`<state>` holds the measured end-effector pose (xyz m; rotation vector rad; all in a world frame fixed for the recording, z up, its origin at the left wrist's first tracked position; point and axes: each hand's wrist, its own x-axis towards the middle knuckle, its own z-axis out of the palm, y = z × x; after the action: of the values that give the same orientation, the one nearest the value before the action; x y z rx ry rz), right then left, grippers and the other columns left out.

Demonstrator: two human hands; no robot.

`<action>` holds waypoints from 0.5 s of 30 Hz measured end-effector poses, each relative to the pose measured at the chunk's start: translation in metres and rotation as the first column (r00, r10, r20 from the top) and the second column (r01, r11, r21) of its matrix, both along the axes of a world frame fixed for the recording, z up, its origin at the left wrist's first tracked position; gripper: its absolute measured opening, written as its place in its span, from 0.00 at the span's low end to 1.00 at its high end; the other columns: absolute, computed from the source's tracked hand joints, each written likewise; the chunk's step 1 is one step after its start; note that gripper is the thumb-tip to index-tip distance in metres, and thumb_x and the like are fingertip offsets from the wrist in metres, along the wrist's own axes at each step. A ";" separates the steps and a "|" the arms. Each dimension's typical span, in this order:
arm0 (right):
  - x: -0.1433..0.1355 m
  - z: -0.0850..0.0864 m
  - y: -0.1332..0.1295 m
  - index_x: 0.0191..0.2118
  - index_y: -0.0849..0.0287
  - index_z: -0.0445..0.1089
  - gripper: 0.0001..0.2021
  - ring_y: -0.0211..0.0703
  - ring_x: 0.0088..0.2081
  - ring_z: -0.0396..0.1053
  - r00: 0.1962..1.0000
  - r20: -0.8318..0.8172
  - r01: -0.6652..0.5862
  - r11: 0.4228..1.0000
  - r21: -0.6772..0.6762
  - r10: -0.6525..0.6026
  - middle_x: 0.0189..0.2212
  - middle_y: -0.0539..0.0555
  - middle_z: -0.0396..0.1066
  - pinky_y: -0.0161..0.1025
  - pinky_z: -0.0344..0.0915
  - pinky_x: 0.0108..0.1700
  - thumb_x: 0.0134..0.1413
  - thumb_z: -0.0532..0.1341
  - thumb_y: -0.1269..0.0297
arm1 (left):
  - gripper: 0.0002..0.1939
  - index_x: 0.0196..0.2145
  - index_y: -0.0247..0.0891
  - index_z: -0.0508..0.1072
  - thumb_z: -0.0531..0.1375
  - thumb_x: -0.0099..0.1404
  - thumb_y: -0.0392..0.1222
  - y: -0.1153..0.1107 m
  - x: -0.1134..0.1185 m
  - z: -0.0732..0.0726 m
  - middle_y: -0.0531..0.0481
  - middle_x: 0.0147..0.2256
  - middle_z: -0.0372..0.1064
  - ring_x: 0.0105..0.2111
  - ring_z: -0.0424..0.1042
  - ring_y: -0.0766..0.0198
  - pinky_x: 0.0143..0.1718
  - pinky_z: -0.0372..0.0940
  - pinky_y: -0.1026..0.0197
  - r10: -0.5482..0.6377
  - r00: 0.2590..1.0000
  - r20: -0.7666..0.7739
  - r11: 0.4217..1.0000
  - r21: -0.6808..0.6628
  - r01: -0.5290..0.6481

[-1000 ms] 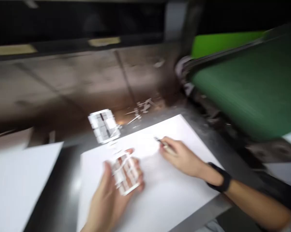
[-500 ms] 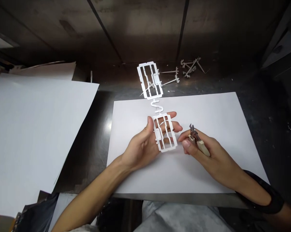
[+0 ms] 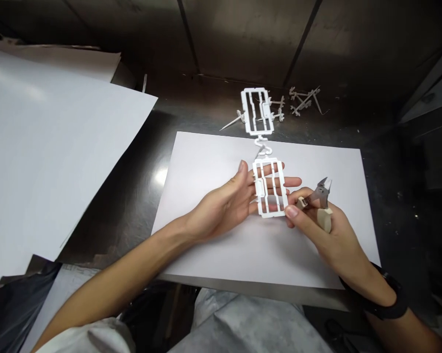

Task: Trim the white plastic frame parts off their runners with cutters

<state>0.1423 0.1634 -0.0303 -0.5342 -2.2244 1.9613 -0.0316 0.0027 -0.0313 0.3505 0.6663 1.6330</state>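
Observation:
A white plastic part (image 3: pixel 259 188), made of two slotted rectangular frames joined by a wavy link, is held up above the white sheet (image 3: pixel 213 260). At the near frame's lower right corner, the thumb and forefinger of my right hand (image 3: pixel 338 240) pinch it. The same hand carries side cutters (image 3: pixel 324 218) with pale handles, their jaws pointing up and away. My left hand (image 3: pixel 221 208) is open behind the near frame, fingers spread and thumb raised; whether they touch it I cannot tell. The far frame (image 3: pixel 266 111) reaches past the sheet's back edge.
Cut-off plastic sprue pieces (image 3: pixel 305 101) lie on the dark metal table (image 3: pixel 127 211) at the back, some partly behind the far frame. A stack of large white sheets (image 3: pixel 59 147) fills the left side. A metal wall (image 3: pixel 243 39) rises behind.
My right hand has come to the near frame and now pinches its corner. My left thumb has come away from the frame's edge and its fingers have spread. The view has shifted.

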 end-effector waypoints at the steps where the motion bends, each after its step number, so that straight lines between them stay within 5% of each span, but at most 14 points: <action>1: 0.000 0.000 0.002 0.46 0.51 0.73 0.07 0.44 0.36 0.66 1.000 -0.002 0.012 1.000 0.011 -0.012 0.35 0.47 0.68 0.38 0.63 0.40 0.82 0.65 0.57 | 0.28 0.67 0.40 0.75 0.52 0.84 0.60 0.000 0.000 0.000 0.37 0.70 0.68 0.73 0.63 0.42 0.72 0.59 0.43 0.005 1.000 -0.014 1.000 0.011 -0.005; 8: 0.000 -0.006 0.009 0.48 0.52 0.74 0.08 0.47 0.40 0.66 1.000 -0.018 0.024 0.999 -0.045 -0.024 0.38 0.50 0.67 0.42 0.61 0.44 0.81 0.67 0.54 | 0.22 0.69 0.36 0.72 0.51 0.86 0.42 -0.001 0.001 -0.003 0.34 0.72 0.64 0.72 0.65 0.40 0.73 0.59 0.38 0.056 0.998 -0.016 0.997 0.047 -0.055; 15: 0.000 -0.007 0.007 0.49 0.52 0.75 0.06 0.48 0.41 0.65 0.998 -0.068 0.006 0.995 -0.098 -0.013 0.39 0.51 0.66 0.44 0.61 0.46 0.82 0.66 0.57 | 0.20 0.68 0.37 0.73 0.54 0.84 0.39 -0.001 0.001 -0.005 0.34 0.71 0.66 0.71 0.66 0.38 0.72 0.58 0.36 0.048 0.999 -0.025 0.996 0.076 -0.046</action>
<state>0.1423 0.1703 -0.0368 -0.4804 -2.0905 2.0605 -0.0311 0.0017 -0.0363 0.4144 0.6387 1.7040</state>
